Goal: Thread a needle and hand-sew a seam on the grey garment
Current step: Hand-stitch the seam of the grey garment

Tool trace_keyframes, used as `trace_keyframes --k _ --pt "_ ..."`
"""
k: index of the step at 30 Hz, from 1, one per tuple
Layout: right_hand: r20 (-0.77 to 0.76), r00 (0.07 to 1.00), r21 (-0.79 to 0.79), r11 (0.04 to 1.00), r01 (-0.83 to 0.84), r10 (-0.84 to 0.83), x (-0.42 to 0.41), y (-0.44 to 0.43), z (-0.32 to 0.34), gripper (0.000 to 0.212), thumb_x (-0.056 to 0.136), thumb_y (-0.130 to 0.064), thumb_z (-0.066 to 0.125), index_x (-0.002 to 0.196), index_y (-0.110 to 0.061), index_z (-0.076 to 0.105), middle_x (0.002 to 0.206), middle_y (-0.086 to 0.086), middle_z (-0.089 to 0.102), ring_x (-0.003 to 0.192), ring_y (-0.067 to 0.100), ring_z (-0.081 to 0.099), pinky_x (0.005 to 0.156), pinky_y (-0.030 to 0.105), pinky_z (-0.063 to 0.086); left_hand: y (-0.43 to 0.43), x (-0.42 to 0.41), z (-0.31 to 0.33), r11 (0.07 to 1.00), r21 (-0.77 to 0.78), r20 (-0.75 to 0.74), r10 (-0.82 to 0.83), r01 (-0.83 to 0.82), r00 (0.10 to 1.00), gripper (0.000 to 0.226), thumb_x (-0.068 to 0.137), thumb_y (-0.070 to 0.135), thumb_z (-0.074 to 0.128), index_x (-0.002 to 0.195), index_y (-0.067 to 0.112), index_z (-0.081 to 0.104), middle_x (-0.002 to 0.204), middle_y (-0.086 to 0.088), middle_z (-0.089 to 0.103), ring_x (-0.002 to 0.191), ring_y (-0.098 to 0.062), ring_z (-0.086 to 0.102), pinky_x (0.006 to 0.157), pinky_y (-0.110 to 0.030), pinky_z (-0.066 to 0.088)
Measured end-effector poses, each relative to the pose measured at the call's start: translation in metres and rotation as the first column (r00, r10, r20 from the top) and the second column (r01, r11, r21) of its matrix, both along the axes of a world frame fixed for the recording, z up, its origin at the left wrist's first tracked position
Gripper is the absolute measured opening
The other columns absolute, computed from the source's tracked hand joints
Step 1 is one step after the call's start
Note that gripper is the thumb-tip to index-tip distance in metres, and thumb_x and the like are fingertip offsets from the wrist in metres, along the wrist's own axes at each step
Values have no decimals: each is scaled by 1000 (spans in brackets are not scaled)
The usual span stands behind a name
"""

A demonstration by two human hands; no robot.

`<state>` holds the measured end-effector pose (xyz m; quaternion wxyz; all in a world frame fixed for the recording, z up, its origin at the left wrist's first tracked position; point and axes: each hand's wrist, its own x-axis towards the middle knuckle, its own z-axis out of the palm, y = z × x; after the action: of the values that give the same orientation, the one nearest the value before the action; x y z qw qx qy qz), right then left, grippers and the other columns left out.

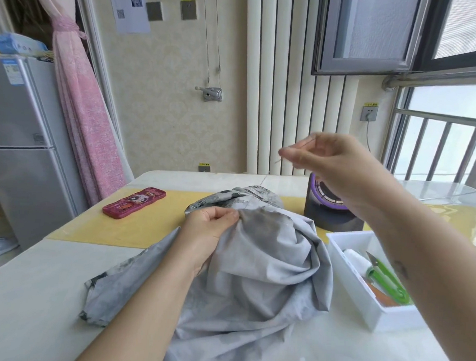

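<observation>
Left hand (211,228) pinching a fold of grey garment (254,264) at centre frame, right hand (323,160) raised upper right, fingertips pinching needle (278,161), thread barely visible.

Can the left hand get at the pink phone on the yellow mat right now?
Probably yes. The pink cartoon-print phone lies on the yellow mat beside the left hand, nothing between them. But that hand pinches the grey fabric garment, so it must let go first.
</observation>
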<state>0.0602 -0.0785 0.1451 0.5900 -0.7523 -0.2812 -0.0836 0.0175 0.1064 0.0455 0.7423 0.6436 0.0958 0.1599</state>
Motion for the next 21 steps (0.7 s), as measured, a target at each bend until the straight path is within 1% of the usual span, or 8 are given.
trace_keyframes --k 3,5,7,10,13,16,18,21 --pt "-157 963 230 956 -181 220 -6 1 10 14 92 -21 56 78 -17 55 86 -5 73 96 12 66 86 25 48 1 1 0 999 45 -10 23 -22 1000 11 88 8 63 79 8 69 78 -9 70 74 -20 62 75 -33 50" --pt "-261 833 515 801 -306 487 -13 4 13 15 92 -16 51 77 -14 53 72 -4 68 89 16 68 91 39 53 0 1 0 998 60 -11 27 -27 1000 12 88 8 63 78 9 69 77 -9 69 76 -21 61 77 -34 48" --pt "-338 644 687 648 -329 686 -21 9 10 7 85 -13 51 79 -12 53 60 -2 57 65 14 67 77 39 59 0 1 0 997 69 -9 32 -31 999 11 88 9 64 78 9 69 77 -9 69 77 -21 60 78 -34 48" --pt "-496 475 593 683 -427 727 -27 16 -5 7 84 -9 48 82 -9 54 55 0 41 42 9 44 59 34 59 1 0 1 996 86 8 23 -23 1000 10 88 10 63 80 8 69 83 -14 68 81 -23 59 79 -37 47" --pt "-562 684 230 882 -410 465 -23 26 -34 25 94 2 36 81 -8 55 56 0 30 45 11 30 58 37 57 1 -2 1 994 113 35 4 -8 999 11 87 12 65 78 12 70 86 -14 70 85 -25 61 89 -46 48" --pt "-332 934 -108 979 -174 129 -18 36 -61 23 94 -7 44 74 -9 55 55 -3 36 46 8 39 64 42 57 -2 -7 2 986 167 77 -16 3 997 8 82 18 72 74 15 72 87 -13 73 87 -25 64 94 -49 46" --pt "-158 986 -191 979 -72 42 -15 38 -71 23 89 -24 60 71 -10 56 53 -9 44 54 9 46 72 49 56 -5 -11 3 972 236 96 -23 0 995 7 85 14 68 78 15 69 90 -16 72 85 -23 64 92 -48 48" --pt "-118 992 -166 984 -68 49 -15 38 -75 28 79 -36 72 70 -12 62 51 -11 52 56 10 51 73 46 55 -9 -15 3 955 297 122 -32 -6 992 11 88 9 62 81 16 66 94 -24 70 84 -23 61 90 -48 48"
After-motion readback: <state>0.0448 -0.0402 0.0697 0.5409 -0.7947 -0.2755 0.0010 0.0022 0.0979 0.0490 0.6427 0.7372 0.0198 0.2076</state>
